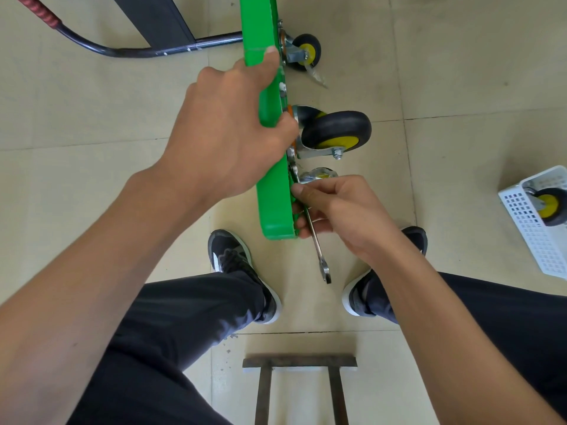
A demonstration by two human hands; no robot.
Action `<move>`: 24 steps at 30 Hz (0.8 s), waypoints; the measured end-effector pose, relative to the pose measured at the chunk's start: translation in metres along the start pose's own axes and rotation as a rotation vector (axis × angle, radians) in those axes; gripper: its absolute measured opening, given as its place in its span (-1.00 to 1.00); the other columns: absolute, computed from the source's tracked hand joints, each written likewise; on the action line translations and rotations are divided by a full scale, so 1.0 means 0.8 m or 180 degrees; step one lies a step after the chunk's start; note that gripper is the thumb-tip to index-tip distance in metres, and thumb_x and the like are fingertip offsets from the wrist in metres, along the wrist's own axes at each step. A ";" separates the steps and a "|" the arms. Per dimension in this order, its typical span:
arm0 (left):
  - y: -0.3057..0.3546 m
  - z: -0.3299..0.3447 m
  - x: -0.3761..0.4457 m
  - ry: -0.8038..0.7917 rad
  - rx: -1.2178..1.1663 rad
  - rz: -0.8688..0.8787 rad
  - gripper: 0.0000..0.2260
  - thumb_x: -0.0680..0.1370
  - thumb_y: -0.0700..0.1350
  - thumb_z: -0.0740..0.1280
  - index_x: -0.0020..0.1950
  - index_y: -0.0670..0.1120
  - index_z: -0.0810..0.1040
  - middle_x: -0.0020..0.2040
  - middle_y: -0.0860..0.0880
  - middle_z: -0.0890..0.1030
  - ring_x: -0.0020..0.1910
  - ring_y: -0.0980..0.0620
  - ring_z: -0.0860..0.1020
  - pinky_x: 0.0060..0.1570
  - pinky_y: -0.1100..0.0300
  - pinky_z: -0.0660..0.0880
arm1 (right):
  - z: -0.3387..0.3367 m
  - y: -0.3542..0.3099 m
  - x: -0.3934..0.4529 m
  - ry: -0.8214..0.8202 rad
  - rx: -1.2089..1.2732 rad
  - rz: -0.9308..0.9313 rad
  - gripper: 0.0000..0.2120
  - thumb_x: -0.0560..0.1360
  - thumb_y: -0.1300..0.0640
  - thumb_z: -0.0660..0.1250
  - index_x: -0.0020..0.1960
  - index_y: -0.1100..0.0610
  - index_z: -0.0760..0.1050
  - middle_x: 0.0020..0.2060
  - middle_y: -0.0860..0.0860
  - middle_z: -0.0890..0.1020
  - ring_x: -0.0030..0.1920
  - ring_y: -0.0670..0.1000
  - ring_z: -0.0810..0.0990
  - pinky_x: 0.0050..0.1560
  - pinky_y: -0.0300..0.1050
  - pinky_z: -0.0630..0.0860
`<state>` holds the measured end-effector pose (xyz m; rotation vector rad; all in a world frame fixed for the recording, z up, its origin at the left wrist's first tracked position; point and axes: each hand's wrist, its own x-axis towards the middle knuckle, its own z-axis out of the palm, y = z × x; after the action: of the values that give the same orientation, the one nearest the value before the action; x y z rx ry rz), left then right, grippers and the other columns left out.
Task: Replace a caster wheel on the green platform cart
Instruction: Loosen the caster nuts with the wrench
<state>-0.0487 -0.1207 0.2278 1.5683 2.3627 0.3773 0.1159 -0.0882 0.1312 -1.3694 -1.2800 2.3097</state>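
Work sits midway: left hand (227, 130) grips the green platform cart (271, 167) on edge, right hand (340, 210) holds a wrench (319, 246) at a caster (334, 130) mount; a spare wheel (547, 207) waits in the basket (540, 240).

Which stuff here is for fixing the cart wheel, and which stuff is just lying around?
For the job:
green cart, held on its edge by the left hand
wrench, held by the right hand
caster wheel on the cart
spare wheel in the white basket

Just lying about:
wooden stool
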 end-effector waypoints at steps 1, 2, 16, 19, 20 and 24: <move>0.000 0.000 0.000 0.0004 0.0001 0.0001 -0.40 0.54 0.11 0.20 0.57 -0.02 0.27 0.43 -0.12 0.49 0.30 -0.21 0.52 0.34 -0.10 0.43 | 0.001 -0.002 0.001 0.0017 0.0000 -0.0012 -0.77 0.58 0.23 0.37 0.08 0.42 0.59 -0.19 0.27 0.62 -0.42 0.03 0.59 -0.39 -0.13 0.61; 0.000 0.000 0.000 0.0008 -0.0003 0.0000 -0.39 0.54 0.11 0.20 0.57 -0.02 0.27 0.43 -0.12 0.49 0.30 -0.21 0.52 0.33 -0.11 0.44 | 0.003 -0.003 0.002 0.0034 -0.0009 -0.0016 -0.78 0.58 0.23 0.38 0.07 0.42 0.59 -0.19 0.27 0.62 -0.42 0.04 0.59 -0.40 -0.13 0.60; 0.001 0.001 -0.001 0.0023 -0.0086 -0.0033 -0.37 0.51 0.12 0.18 0.57 -0.04 0.28 0.35 -0.14 0.57 0.24 -0.20 0.56 0.28 -0.14 0.47 | -0.002 0.032 0.029 0.1209 -0.3082 -0.1641 -0.90 0.57 0.20 0.37 0.07 0.15 0.60 -0.03 0.10 0.71 -0.03 0.20 0.63 -0.12 0.15 0.57; 0.000 0.002 -0.001 0.0030 -0.0126 -0.0045 -0.37 0.51 0.12 0.19 0.57 -0.03 0.28 0.34 -0.15 0.57 0.24 -0.20 0.56 0.27 -0.15 0.48 | -0.002 0.035 0.026 0.1311 -0.3317 -0.1882 -0.89 0.56 0.23 0.40 0.08 0.14 0.59 -0.04 0.08 0.70 -0.06 0.18 0.63 -0.16 0.08 0.57; -0.001 0.002 -0.001 0.0033 -0.0150 -0.0051 -0.37 0.51 0.12 0.20 0.57 -0.03 0.28 0.34 -0.15 0.57 0.24 -0.20 0.56 0.27 -0.15 0.48 | -0.004 0.037 0.026 0.1319 -0.3356 -0.1885 -0.89 0.56 0.23 0.39 0.08 0.13 0.60 -0.05 0.08 0.70 -0.07 0.18 0.62 -0.16 0.08 0.56; 0.000 0.000 -0.002 0.0022 -0.0173 -0.0049 -0.37 0.51 0.11 0.20 0.57 -0.03 0.28 0.37 -0.14 0.55 0.24 -0.19 0.56 0.28 -0.12 0.49 | -0.017 0.039 0.019 0.1032 -0.2520 -0.1323 -0.90 0.57 0.16 0.37 0.06 0.11 0.63 -0.12 0.04 0.68 -0.15 0.12 0.65 -0.12 0.14 0.61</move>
<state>-0.0484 -0.1219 0.2277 1.5263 2.3479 0.4406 0.1263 -0.0913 0.0959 -1.3861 -2.2046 1.2739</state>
